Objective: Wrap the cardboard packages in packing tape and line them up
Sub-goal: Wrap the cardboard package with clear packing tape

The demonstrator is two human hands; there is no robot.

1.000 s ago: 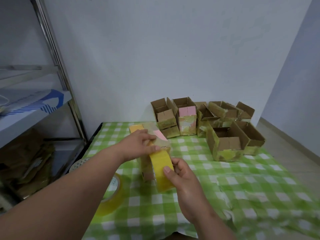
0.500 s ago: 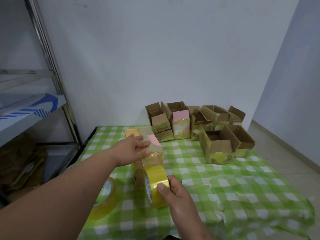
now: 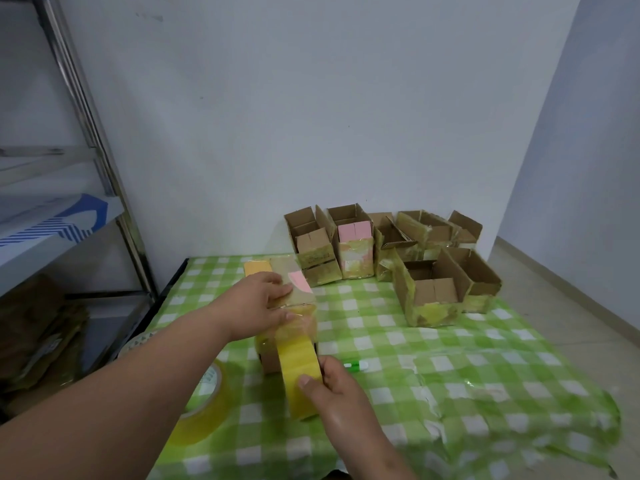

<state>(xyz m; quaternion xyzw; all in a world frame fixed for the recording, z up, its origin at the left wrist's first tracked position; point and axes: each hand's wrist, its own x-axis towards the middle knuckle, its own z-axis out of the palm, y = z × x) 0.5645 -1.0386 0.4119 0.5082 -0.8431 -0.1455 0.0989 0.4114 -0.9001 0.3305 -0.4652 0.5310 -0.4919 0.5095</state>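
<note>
A person works at a table with a green and white checked cloth. In the middle stands a small cardboard package, partly covered in shiny tape, with a pink patch on top.

The left hand lies on top of the package. Its fingers are straight and flat on the top, and the thumb presses on the near top edge where the tape goes over.

The right hand holds a yellow roll of tape. The thumb is curled over the roll's outer face and the other fingers go behind it, so the hand is clamped on the roll. The roll is just in front of the package, and a clear strip of tape runs from it up to the package's top edge.

A second roll of tape lies on the cloth at the left, under the left arm. A green pen lies on the cloth just to the right of the right hand.

At the back of the table, against the white wall, sits a bunch of open cardboard boxes with yellow tape on them. One of them has something pink inside. They stand close together, well apart from the package in the middle.

A metal shelf stands to the left of the table.
</note>
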